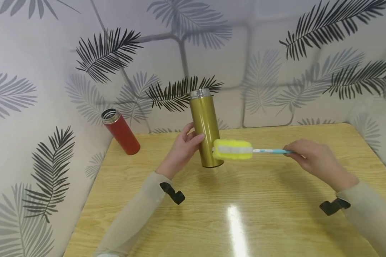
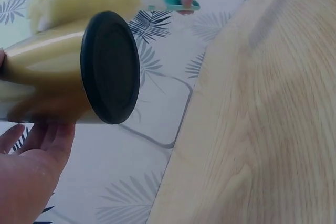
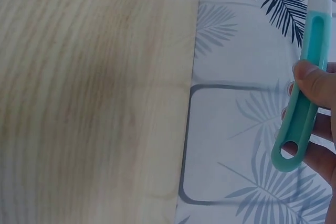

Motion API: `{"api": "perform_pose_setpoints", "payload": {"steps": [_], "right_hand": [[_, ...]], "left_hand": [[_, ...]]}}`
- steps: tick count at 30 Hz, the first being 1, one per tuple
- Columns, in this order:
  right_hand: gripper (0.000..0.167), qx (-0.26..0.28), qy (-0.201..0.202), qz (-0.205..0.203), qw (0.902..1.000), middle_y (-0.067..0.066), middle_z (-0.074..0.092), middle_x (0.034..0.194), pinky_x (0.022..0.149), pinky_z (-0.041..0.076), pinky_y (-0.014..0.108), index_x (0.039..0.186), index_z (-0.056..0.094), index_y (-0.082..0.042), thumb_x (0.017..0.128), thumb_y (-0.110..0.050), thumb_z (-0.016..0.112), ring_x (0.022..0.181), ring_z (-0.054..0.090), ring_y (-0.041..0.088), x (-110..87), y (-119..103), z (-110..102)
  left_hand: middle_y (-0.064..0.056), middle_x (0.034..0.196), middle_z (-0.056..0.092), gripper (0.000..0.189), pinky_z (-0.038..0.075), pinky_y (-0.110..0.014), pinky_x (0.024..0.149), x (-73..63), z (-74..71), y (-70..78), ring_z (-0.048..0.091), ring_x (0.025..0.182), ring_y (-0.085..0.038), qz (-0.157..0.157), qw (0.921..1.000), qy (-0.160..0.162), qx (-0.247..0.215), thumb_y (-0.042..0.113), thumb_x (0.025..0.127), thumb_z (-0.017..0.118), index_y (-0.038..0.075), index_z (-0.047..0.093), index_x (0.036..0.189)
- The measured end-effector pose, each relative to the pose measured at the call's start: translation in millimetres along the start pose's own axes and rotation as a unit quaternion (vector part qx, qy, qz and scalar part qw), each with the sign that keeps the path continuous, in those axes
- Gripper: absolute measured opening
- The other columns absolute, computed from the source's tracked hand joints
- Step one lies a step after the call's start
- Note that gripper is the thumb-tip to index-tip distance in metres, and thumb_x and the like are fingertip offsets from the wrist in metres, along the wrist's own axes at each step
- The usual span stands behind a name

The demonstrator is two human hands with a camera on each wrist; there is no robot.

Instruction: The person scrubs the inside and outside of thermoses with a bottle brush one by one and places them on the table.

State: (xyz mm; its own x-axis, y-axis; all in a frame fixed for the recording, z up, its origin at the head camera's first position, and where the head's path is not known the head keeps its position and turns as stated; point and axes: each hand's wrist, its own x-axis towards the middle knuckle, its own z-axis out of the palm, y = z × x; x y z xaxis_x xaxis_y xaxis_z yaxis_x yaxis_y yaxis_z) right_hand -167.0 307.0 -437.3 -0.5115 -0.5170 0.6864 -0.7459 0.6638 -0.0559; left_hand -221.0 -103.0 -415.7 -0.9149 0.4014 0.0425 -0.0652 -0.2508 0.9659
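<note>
My left hand (image 1: pixel 187 147) grips a gold thermos bottle (image 1: pixel 207 125) round its side, fingers behind it and thumb in front. The bottle leans a little, its clear rim at the top; its dark base (image 2: pixel 111 69) faces the left wrist camera and looks lifted off the table. My right hand (image 1: pixel 318 160) pinches the teal handle (image 3: pixel 310 87) of a bottle brush between thumb and fingers. The brush's yellow sponge head (image 1: pixel 233 149) is level and points left, in front of the bottle's lower part in the head view. Whether sponge and bottle touch, I cannot tell.
A red thermos bottle (image 1: pixel 120 132) with an uncovered mouth stands at the back left of the wooden table (image 1: pixel 193 214). Behind the table rises a wall covering (image 1: pixel 263 71) with leaf patterns, close to the table's back edge.
</note>
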Motion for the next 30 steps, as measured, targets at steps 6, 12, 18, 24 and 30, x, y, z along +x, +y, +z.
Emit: {"api": "perform_pose_setpoints", "payload": {"steps": [6, 12, 18, 24, 30], "right_hand": [[0.057, 0.011, 0.004, 0.003, 0.9999, -0.002, 0.074, 0.087, 0.058, 0.053, 0.03, 0.098, 0.079, -0.009, 0.109, -0.052, 0.044, 0.071, 0.069, 0.017, -10.9, 0, -1], [0.057, 0.027, -0.01, 0.009, 0.9996, -0.002, 0.074, 0.087, 0.054, 0.047, 0.019, 0.096, 0.081, -0.01, 0.107, -0.053, 0.046, 0.066, 0.066, 0.013, -21.0, 1, 0], [0.059, 0.029, -0.029, 0.014, 0.9991, -0.002, 0.071, 0.087, 0.056, 0.046, 0.017, 0.095, 0.081, -0.009, 0.107, -0.054, 0.044, 0.066, 0.061, 0.009, -24.5, 2, 6], [0.065, 0.014, -0.022, 0.057, 0.998, -0.003, 0.069, 0.083, 0.052, 0.043, 0.021, 0.095, 0.081, -0.009, 0.105, -0.059, 0.042, 0.064, 0.058, 0.009, -21.0, -3, 16], [0.033, 0.037, -0.025, 0.104, 0.9936, -0.001, 0.072, 0.083, 0.061, 0.048, 0.034, 0.097, 0.081, -0.009, 0.098, -0.04, 0.07, 0.072, 0.058, 0.015, -10.6, -11, 24]], "left_hand": [[-0.018, 0.149, 0.053, 0.062, 0.041, -0.041, 0.117, 1.0, -7.9, 3.6, 0.053, 0.136, -0.029, 0.012, 0.9981, 0.039, 0.046, 0.011, 0.101, 0.065, 0.004, 0.04, 0.157], [-0.015, 0.146, 0.056, 0.061, 0.042, -0.04, 0.117, -0.1, -16.0, 3.7, 0.055, 0.134, -0.027, 0.027, 0.9943, 0.087, 0.056, 0.009, 0.099, 0.069, 0.005, 0.044, 0.154], [-0.012, 0.143, 0.06, 0.061, 0.044, -0.041, 0.114, -1.9, -23.7, -0.4, 0.058, 0.13, -0.024, 0.057, 0.9858, 0.124, 0.097, 0.009, 0.094, 0.076, 0.011, 0.049, 0.15], [-0.011, 0.141, 0.061, 0.065, 0.047, -0.04, 0.113, -4.2, -21.5, -6.0, 0.059, 0.127, -0.024, 0.089, 0.9823, 0.122, 0.111, 0.006, 0.091, 0.079, 0.01, 0.049, 0.149], [-0.01, 0.136, 0.062, 0.066, 0.049, -0.039, 0.11, -5.0, -13.2, -12.3, 0.06, 0.123, -0.023, 0.114, 0.9809, 0.116, 0.107, 0.002, 0.088, 0.081, 0.01, 0.049, 0.145]]}}
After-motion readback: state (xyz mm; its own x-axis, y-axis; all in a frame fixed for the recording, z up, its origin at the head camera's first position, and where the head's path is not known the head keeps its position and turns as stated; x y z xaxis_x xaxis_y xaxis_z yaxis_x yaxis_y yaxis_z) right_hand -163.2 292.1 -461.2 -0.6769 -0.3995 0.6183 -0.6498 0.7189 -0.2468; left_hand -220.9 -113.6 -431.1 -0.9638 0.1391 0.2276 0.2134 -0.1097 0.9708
